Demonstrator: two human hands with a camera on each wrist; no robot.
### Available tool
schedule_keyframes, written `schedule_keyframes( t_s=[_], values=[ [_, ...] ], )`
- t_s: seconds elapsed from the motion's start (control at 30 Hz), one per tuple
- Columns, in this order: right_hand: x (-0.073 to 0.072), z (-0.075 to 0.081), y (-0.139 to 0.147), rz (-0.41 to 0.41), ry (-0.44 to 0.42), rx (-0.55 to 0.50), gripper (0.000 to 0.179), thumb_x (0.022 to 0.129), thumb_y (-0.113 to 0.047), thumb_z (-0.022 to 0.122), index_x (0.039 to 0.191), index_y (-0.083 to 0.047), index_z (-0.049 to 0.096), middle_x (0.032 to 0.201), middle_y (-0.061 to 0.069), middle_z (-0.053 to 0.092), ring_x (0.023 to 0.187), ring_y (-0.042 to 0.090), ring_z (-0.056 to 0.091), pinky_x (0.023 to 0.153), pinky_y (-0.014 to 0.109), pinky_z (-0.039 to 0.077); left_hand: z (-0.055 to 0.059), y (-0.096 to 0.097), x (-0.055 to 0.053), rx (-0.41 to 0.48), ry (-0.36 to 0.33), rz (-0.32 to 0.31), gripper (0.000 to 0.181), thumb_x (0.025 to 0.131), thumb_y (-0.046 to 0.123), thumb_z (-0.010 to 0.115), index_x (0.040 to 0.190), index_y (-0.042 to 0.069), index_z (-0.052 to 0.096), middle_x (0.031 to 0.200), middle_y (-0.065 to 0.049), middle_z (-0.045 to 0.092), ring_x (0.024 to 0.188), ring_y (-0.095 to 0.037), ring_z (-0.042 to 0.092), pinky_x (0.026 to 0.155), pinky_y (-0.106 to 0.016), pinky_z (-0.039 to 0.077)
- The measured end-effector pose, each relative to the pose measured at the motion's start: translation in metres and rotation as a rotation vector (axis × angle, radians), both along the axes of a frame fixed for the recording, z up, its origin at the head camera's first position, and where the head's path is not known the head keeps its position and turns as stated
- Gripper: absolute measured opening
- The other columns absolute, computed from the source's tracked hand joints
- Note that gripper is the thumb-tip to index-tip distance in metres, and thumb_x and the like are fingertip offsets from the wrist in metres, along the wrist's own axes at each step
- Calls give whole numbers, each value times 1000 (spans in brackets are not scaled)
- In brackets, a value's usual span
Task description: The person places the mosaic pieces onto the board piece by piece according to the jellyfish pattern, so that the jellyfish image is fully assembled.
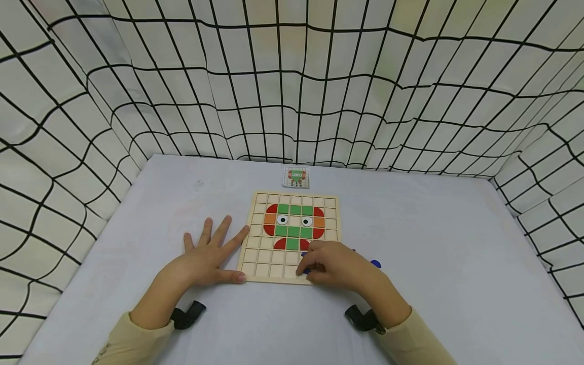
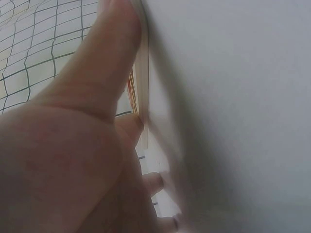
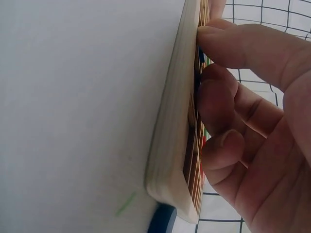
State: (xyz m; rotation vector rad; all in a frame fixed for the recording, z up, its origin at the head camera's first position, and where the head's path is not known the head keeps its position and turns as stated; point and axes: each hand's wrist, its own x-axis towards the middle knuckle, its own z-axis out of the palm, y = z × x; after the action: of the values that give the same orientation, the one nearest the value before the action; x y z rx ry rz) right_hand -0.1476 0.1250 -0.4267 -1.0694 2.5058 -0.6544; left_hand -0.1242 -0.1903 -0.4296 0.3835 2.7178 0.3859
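Observation:
A wooden grid board lies on the table with red, green and orange tiles and two eye tiles set in a face-like pattern. My left hand is spread flat at its left side, thumb and index fingertips touching the frame. Over the lower right cells, my right hand has curled fingers and pinches a small blue tile at the board's surface. Its full shape is hidden by the fingers. Another bit of blue shows just above. The right wrist view shows the thumb close to the board.
A small pattern card lies beyond the board's far edge. A loose blue tile rests on the white table right of the board, partly behind the right wrist. Black netting over white walls encloses the table's back and sides.

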Motion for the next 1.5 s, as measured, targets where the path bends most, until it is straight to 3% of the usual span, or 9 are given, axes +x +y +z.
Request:
schedule_keyframes(
  t_s=[0.33,0.5,0.7,0.87,1.03,1.1,1.27,1.5],
  values=[
    [-1,-1,2,-10,28,22,16,88,-18,73,101,-27,76,91,-16,60,78,5,52,67,21,47,1,2,-1,2,6,-7,111,73,71,71,160,26,21,165,-25,0,145,-61,-8,97,-87,-3],
    [-3,2,5,-32,-22,-1,21,88,-18,73,107,-26,74,89,-15,61,76,7,54,67,22,48,1,2,-2,-2,10,-11,111,73,71,71,160,26,20,165,-25,0,145,-61,-8,97,-87,-2],
    [-13,13,24,-133,-106,-219,27,94,-17,69,120,-19,68,88,-10,61,76,11,57,67,26,51,2,4,-3,-13,17,-16,110,73,72,70,160,26,20,165,-25,1,145,-61,-7,97,-87,-1],
    [-25,24,51,-228,-120,-407,25,96,-13,67,121,-16,67,94,-2,63,83,19,60,69,28,53,2,4,-3,-6,8,-10,110,73,71,71,161,26,20,165,-26,0,144,-61,-7,97,-87,-2],
    [-28,23,77,-355,-141,-525,24,97,-14,66,121,-16,66,102,9,64,85,24,62,72,31,56,1,2,0,-4,7,-5,111,72,70,72,160,25,22,165,-26,1,144,-62,-7,96,-88,-2],
    [-26,19,88,-400,-133,-509,23,97,-16,66,120,-15,66,105,11,66,85,24,63,71,31,57,0,1,0,-2,8,-6,111,72,70,72,160,25,23,165,-26,2,144,-61,-7,96,-88,-2],
    [-20,10,111,-440,-95,-341,22,95,-17,69,117,-14,68,100,1,69,83,19,63,69,29,56,-1,-1,1,9,7,-10,110,73,71,71,160,26,22,165,-26,1,145,-61,-8,97,-87,-3],
    [-6,3,132,-327,-106,-75,25,88,-24,77,112,-22,70,86,-8,61,73,10,57,63,25,49,-1,-1,0,16,14,-5,111,72,71,72,160,26,22,165,-26,1,145,-61,-8,97,-87,-3]
  ],
)
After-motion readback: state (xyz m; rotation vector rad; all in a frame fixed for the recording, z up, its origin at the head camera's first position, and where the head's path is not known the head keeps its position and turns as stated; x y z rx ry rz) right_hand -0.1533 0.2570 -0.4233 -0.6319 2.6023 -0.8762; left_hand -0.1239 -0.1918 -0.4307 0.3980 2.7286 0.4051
